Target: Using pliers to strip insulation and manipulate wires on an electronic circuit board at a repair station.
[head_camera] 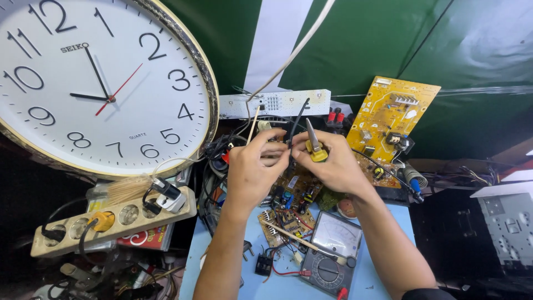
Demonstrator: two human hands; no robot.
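The left hand (pixel 252 169) pinches a thin black wire (pixel 296 125) upright, steadying it for the right hand (pixel 333 166), which is closed around yellow-handled metal pliers (pixel 313 145). Both hands meet above the brown component-covered circuit board (pixel 288 214), with the grey dial multimeter (pixel 330 253) lying near, within reach.

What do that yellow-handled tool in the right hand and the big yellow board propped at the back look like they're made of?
Yellow-handled tool: the tips look like bare metal, grey and slightly shiny; the grip looks like moulded plastic or rubber, judging by its flat yellow colour. Yellow board: probably a rigid laminate circuit board, matte, flat and thin, with components mounted on it.
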